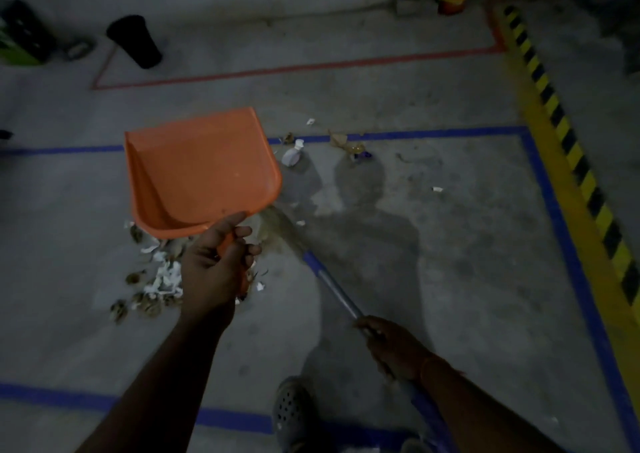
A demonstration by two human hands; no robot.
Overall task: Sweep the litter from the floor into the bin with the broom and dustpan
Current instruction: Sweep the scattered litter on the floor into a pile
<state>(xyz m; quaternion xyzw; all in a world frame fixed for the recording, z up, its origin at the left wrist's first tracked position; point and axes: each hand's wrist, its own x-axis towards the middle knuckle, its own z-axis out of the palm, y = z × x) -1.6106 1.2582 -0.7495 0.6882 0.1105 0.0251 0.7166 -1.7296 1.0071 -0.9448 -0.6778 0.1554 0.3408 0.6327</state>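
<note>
Head view: left hand (211, 265) holds dustpan (202, 172) mouth pointing away; handle toward person

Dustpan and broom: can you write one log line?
left hand grips dustpan, empty | right hand grips broom | litter pile on floor

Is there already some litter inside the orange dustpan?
No: the dustpan held by the left hand shows a bare orange inside, while the litter pile lies on the floor.
</note>
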